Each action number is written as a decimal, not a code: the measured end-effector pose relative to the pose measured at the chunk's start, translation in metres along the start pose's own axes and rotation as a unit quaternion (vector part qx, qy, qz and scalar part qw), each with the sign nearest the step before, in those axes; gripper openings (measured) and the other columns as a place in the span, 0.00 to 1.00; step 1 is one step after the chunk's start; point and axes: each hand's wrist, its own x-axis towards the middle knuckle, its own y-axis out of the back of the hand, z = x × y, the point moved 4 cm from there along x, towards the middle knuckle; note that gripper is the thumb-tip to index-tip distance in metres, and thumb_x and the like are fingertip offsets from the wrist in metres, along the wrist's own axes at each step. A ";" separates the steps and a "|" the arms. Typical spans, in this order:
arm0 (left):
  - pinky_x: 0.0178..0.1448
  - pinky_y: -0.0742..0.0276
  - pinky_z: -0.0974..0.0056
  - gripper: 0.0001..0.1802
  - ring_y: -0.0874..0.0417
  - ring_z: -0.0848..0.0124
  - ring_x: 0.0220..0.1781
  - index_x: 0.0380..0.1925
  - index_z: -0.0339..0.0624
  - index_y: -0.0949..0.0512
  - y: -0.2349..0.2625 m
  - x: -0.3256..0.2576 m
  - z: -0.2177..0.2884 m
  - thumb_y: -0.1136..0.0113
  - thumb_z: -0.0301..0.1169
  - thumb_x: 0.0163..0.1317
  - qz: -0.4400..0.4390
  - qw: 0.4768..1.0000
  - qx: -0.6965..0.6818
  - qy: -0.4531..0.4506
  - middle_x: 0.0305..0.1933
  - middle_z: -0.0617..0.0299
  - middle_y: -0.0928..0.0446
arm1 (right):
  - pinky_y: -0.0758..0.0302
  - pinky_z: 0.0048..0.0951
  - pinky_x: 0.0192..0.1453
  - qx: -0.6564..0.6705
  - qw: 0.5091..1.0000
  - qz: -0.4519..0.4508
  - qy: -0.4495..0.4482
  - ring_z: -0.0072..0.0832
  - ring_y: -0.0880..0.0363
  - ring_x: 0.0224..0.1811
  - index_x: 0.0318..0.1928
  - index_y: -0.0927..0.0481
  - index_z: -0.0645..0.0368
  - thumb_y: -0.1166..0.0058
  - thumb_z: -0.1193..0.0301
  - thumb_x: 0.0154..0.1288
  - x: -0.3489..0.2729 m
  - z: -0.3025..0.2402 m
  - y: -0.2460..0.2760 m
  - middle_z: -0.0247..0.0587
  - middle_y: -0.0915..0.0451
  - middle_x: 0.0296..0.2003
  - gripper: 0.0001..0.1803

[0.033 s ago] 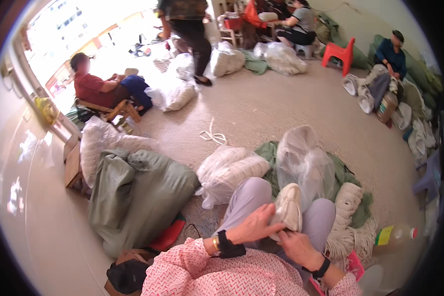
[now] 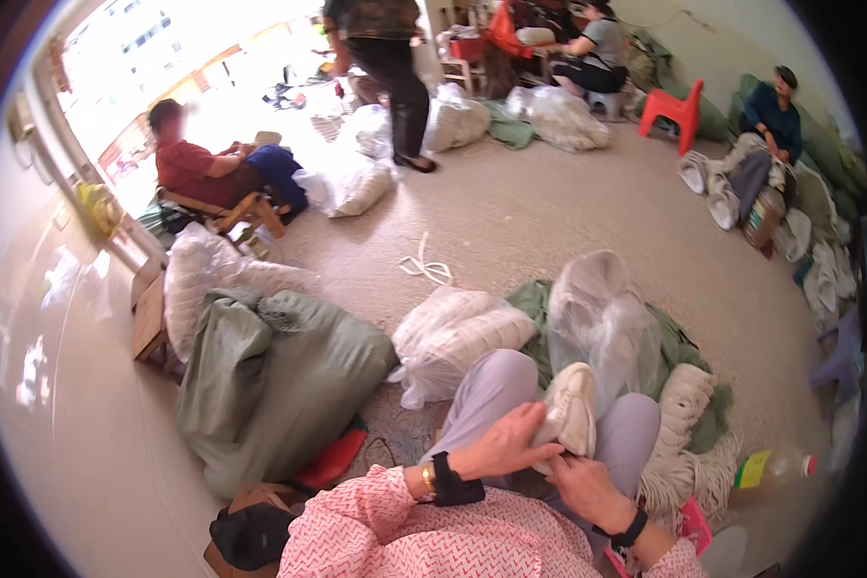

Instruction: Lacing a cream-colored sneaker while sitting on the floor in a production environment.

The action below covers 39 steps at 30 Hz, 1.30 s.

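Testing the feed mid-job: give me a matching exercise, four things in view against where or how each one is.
1. Shoe
2. Red chair
3. White cord
4. Pink basket

A. lying loose on the floor, mid-room
B. near the lower edge, partly covered
C. held in the left hand
D. unoccupied, toward the back right

Pairs: 1-C, 2-D, 3-A, 4-B

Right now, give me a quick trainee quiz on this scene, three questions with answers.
1. What is the left hand touching?
2. True or false: the wearer's sleeves are plain blue.
3. Which lies to the left of the wearer's legs: A, the green sack; B, the red-capped bottle; C, the pink basket?

Key: 1, a white shoe. 2, false; they are patterned pink. 3, A.
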 end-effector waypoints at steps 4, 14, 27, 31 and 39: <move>0.58 0.27 0.51 0.25 0.25 0.46 0.55 0.55 0.32 0.30 -0.008 0.000 -0.008 0.33 0.35 0.65 0.002 0.999 -0.006 -0.042 0.51 0.45 0.26 | 0.20 0.47 0.37 -0.009 1.000 -0.026 0.007 0.49 0.16 0.36 0.46 0.26 0.60 0.37 0.68 0.65 -0.002 -0.005 0.002 0.50 0.18 0.33 0.15; 0.61 0.29 0.51 0.26 0.27 0.46 0.58 0.55 0.32 0.30 -0.006 -0.007 -0.015 0.32 0.32 0.62 -0.037 0.999 0.002 -0.012 0.52 0.45 0.29 | 0.19 0.46 0.36 -0.015 0.999 -0.028 0.033 0.50 0.16 0.33 0.43 0.26 0.59 0.33 0.68 0.61 0.001 -0.007 -0.011 0.49 0.19 0.30 0.16; 0.60 0.28 0.51 0.28 0.26 0.46 0.57 0.55 0.34 0.31 -0.007 -0.008 -0.012 0.30 0.31 0.59 -0.035 0.999 -0.023 -0.015 0.51 0.46 0.29 | 0.22 0.52 0.33 0.041 0.998 -0.031 0.041 0.55 0.19 0.30 0.66 0.28 0.60 0.49 0.71 0.72 -0.004 -0.003 -0.020 0.59 0.20 0.33 0.23; 0.60 0.28 0.51 0.28 0.26 0.47 0.57 0.56 0.34 0.31 -0.014 -0.009 -0.020 0.30 0.31 0.59 -0.010 0.999 -0.013 -0.045 0.52 0.46 0.29 | 0.23 0.51 0.32 0.029 0.996 0.013 0.081 0.56 0.19 0.29 0.62 0.26 0.60 0.49 0.71 0.72 -0.001 -0.009 -0.016 0.58 0.21 0.28 0.20; 0.61 0.28 0.50 0.30 0.27 0.45 0.58 0.57 0.33 0.32 -0.021 -0.010 -0.023 0.30 0.30 0.57 -0.016 0.999 0.019 -0.021 0.52 0.45 0.29 | 0.22 0.48 0.30 0.008 0.997 -0.069 0.030 0.51 0.19 0.28 0.68 0.28 0.57 0.50 0.73 0.72 -0.005 0.012 -0.041 0.55 0.19 0.37 0.24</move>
